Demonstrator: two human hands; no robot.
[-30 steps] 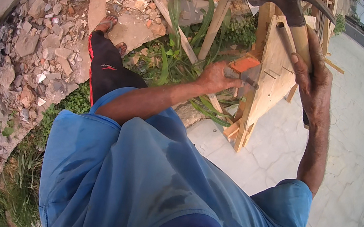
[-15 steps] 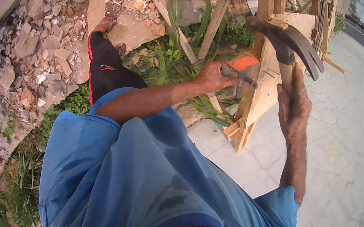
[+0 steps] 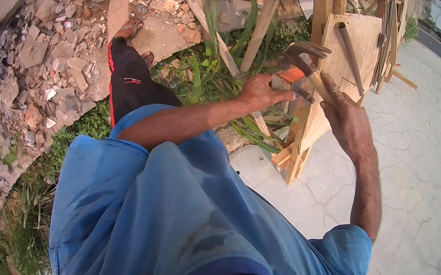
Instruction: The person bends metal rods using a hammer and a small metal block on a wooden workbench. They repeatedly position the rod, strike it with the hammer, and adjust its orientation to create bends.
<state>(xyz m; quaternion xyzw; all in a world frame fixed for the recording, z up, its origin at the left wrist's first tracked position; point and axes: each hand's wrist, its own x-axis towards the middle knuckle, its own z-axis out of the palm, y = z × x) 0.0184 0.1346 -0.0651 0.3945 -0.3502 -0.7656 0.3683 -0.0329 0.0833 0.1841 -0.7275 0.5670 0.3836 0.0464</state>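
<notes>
My right hand (image 3: 341, 114) is closed round the wooden handle of a claw hammer (image 3: 309, 51), whose dark head is over the orange block. My left hand (image 3: 260, 92) is closed on an orange-and-grey block (image 3: 300, 76) beside a dark metal piece (image 3: 304, 95) at the near side of an upright pale wooden board (image 3: 321, 128); exactly how the block and metal piece join is unclear. A dark rod or pipe (image 3: 348, 51) lies slanting along the board's face, above my right hand.
A pile of planks and slats (image 3: 263, 22) stands at the back. Broken rubble (image 3: 37, 48) covers the ground at left, with green weeds (image 3: 201, 76) beside my foot (image 3: 129, 29). A cracked concrete pavement (image 3: 420, 200) is at right, a dark low structure (image 3: 435, 42) behind it.
The hammer has swung down and leftward from high over the board to over the orange block, and my right hand followed. My left hand stays in about the same place.
</notes>
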